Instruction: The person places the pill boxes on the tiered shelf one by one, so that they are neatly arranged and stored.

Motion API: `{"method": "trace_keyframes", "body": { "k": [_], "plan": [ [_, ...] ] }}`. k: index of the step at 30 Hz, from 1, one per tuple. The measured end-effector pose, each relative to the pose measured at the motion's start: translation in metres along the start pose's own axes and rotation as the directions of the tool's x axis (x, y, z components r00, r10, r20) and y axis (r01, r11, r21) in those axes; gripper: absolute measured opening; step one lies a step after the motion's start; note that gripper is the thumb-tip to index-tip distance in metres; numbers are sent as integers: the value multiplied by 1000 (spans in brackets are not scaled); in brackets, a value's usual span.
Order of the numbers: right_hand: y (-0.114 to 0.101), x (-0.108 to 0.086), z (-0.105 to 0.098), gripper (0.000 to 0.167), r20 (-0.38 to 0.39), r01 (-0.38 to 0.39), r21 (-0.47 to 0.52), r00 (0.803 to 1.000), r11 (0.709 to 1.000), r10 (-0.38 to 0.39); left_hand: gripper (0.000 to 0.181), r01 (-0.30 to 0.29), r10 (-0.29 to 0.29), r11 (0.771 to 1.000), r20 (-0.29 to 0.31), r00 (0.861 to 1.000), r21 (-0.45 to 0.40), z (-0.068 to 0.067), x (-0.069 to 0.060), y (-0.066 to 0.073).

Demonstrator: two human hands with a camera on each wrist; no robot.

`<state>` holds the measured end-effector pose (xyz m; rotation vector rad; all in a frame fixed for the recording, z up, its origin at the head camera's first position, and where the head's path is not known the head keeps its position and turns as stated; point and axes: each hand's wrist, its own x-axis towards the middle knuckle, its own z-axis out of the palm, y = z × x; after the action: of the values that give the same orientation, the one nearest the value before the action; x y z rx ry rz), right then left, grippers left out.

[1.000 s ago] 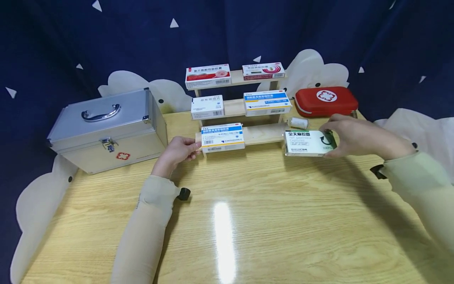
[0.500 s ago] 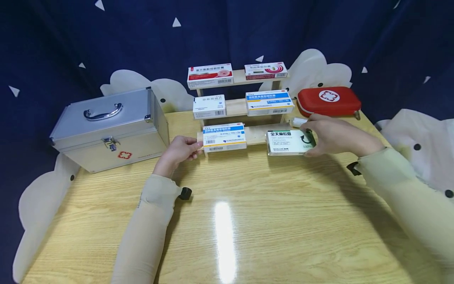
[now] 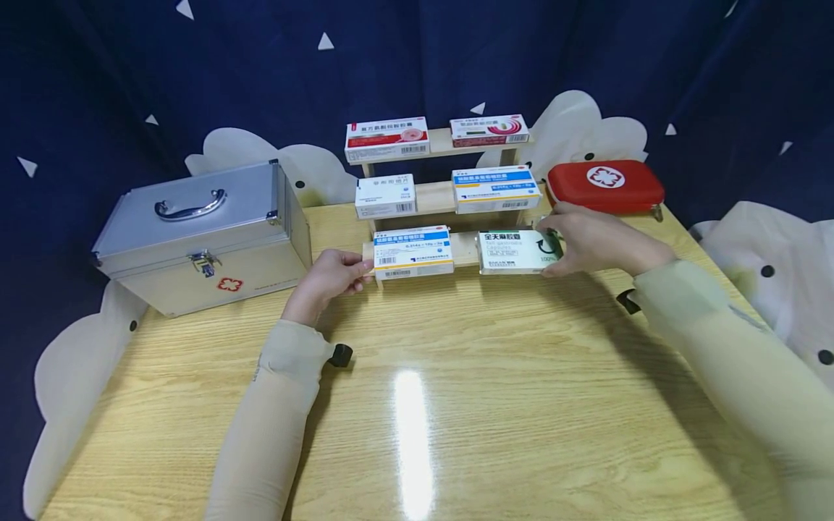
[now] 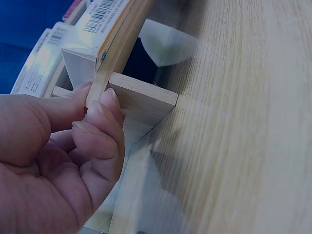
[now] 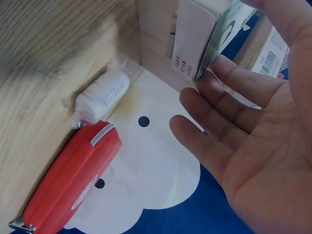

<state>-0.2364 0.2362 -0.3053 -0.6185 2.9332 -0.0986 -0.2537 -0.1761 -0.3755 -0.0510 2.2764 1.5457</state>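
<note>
A three-step wooden rack bears several medicine boxes. My left hand pinches the left end of its lowest board, as the thumb and fingers show in the left wrist view. Just beside those fingers lies a blue-and-white medicine box. My right hand grips the right end of a green-and-white medicine box at the right part of the lowest step. Whether that box touches the board cannot be told. On the middle step are a white box and another blue-and-white one.
Red-and-white and pink-and-white boxes occupy the top step. A silver case stands left of the rack, a red first-aid pouch to the right. Near the pouch lies a wrapped white roll. A dark blue curtain hangs behind.
The right hand has carried the green-and-white box leftward, from beyond the rack's right end to the lowest step. My left hand keeps its hold on the board.
</note>
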Motion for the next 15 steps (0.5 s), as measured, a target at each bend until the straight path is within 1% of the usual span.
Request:
{"method": "trace_keyframes", "body": {
  "k": [6,13,15],
  "plan": [
    [4,9,2,76,1,-12,24,1000,1000,12,32,6,-6,1000,-3,1000,1,1,-1,2],
    [9,14,3,70,-26,28,77,999,997,-26,32,8,-8,1000,-3,1000,5,1,-2,2],
    [9,14,3,70,-18,25,103,1000,994,-23,33,8,-8,1000,-2,1000,7,1,-2,3]
  ]
}}
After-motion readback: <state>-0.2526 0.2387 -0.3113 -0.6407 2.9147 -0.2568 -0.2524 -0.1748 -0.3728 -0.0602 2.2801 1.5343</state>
